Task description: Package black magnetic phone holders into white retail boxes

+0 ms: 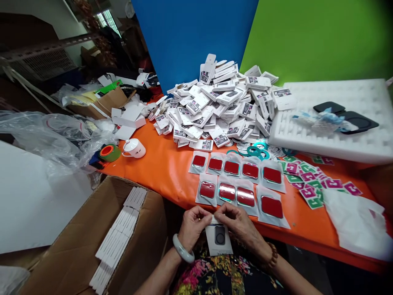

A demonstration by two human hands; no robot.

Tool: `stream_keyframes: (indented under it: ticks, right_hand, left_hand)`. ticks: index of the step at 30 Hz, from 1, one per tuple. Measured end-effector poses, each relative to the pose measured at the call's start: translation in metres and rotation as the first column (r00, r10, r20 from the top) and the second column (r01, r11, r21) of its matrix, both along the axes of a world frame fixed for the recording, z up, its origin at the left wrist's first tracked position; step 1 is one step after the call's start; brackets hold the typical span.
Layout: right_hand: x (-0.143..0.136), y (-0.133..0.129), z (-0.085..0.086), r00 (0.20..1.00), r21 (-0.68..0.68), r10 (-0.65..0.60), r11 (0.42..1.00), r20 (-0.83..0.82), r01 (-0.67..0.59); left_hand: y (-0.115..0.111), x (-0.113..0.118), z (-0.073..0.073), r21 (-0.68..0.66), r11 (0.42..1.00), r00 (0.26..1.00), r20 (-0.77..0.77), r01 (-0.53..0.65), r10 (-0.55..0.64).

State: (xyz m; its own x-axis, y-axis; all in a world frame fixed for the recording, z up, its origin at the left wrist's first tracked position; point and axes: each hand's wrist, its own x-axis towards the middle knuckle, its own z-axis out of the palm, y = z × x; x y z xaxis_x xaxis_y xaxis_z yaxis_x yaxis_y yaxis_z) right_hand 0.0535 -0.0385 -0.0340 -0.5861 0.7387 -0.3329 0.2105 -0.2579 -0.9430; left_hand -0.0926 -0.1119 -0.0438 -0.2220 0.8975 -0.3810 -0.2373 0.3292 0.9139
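Over my lap, a small white printed box (219,239) with a dark square device pictured on it hangs between my two hands. My left hand (193,226) pinches its top left corner between thumb and fingers. On the other side, my right hand (241,225) pinches the top right corner. The box's top end lies between the fingertips, partly hidden by them. Just beyond my hands, clear pouches with dark red square pads (207,189) lie in two rows on the orange tabletop (166,164).
Many white boxes (211,106) are heaped at the back. An open carton (150,217) at left holds stacked white boxes. A white mug (135,148) and tape roll (109,153) stand near it. Right are coloured stickers (310,177), a foam tray (362,90) and a white bag (353,221).
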Motion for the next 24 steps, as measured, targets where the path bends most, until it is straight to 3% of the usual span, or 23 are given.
stream_keyframes:
  ticks: [4,12,16,18,21,24]
  right_hand:
    - [0.007,-0.003,-0.006,0.998,0.095,0.063,0.993,0.025,-0.065]
    - [0.022,-0.012,-0.024,0.987,0.031,0.164,0.986,0.000,-0.163]
    - [0.018,-0.010,-0.024,0.998,-0.012,0.058,0.998,-0.026,-0.058]
    - [0.009,-0.005,-0.018,0.999,-0.009,-0.044,0.999,-0.031,0.044]
    - [-0.014,0.006,-0.008,0.989,0.059,-0.139,0.988,-0.042,0.141]
    - [-0.040,0.027,0.003,0.997,0.203,-0.025,0.978,-0.068,0.038]
  left_hand:
    - [-0.009,-0.003,-0.004,0.000,0.999,0.997,-0.060,0.040,-0.040]
    - [-0.018,0.003,-0.016,-0.057,0.995,0.979,-0.186,0.078,-0.087]
    - [-0.015,0.011,-0.014,-0.029,0.997,0.980,-0.183,0.076,-0.080]
    - [-0.011,0.016,-0.008,0.013,0.999,0.964,-0.264,0.044,-0.039]
    - [0.000,0.018,0.001,0.058,0.998,0.860,-0.508,-0.026,0.052]
    - [0.016,0.007,0.006,0.092,0.992,0.664,-0.738,-0.081,0.123]
